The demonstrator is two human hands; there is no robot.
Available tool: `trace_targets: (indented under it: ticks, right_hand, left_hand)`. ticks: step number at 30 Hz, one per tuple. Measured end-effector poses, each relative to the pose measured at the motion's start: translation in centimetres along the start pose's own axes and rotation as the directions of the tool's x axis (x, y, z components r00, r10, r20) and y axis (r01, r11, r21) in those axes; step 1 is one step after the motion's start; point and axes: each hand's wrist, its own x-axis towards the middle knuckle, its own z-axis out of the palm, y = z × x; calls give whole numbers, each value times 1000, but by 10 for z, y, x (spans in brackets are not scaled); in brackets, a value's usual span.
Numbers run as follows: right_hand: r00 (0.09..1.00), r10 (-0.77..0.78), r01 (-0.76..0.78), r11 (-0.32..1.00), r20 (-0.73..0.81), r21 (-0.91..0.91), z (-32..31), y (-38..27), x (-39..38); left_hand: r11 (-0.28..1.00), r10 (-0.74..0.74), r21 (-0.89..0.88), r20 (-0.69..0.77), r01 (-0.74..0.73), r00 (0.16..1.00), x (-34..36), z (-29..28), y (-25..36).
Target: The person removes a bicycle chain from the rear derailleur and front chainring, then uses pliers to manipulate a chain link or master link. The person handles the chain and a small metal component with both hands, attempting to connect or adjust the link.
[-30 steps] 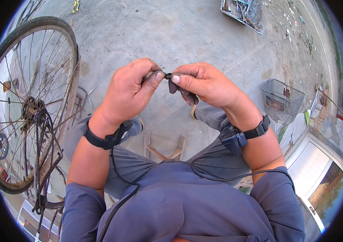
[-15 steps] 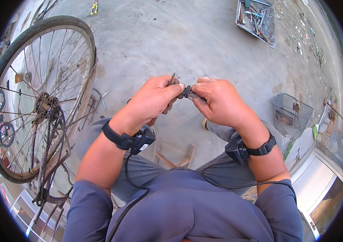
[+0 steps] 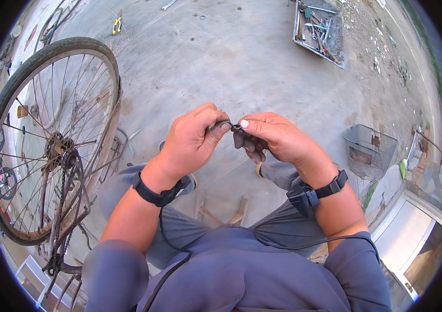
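Observation:
In front of my lap both hands meet at a small dark part [image 3: 236,128], its exact kind hard to make out. My left hand [image 3: 194,138] is closed, thumb against curled forefinger, pinching a thin dark end of the piece. From the other side my right hand [image 3: 273,136] grips it, with the thumb on top and blackened fingers curled underneath. Much of the part lies hidden between the fingertips.
An overturned bicycle, its rear wheel [image 3: 54,140] raised, stands close on my left. A tool tray [image 3: 317,57] lies far right. Yellow-handled pliers [image 3: 117,25] rest on the concrete floor. A wire basket [image 3: 369,152] stands right, near a white door [image 3: 405,234].
My right hand has turned, bringing its thumb on top and its fingers underneath. The thin pointed piece that stuck up from my left hand no longer shows upright. The view has shifted slightly.

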Motion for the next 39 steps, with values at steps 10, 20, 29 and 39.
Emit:
trace_targets:
  ticks: [10,20,29,39]
  right_hand:
    - [994,16,-30,991,110,130,-3,10,3]
    - [998,-33,38,992,46,-120,1,1,-2]
    - [912,-409,243,578,-20,-779,5,10,3]
    - [795,-603,168,127,58,-978,4,29,10]
  left_hand:
    - [982,87,165,11,-87,996,4,-7,7]
    - [982,59,178,53,-67,997,4,-8,5]
    - [987,-120,124,112,106,986,2,-5,1]
    - [611,-716,-285,200,738,669,8,3,8]
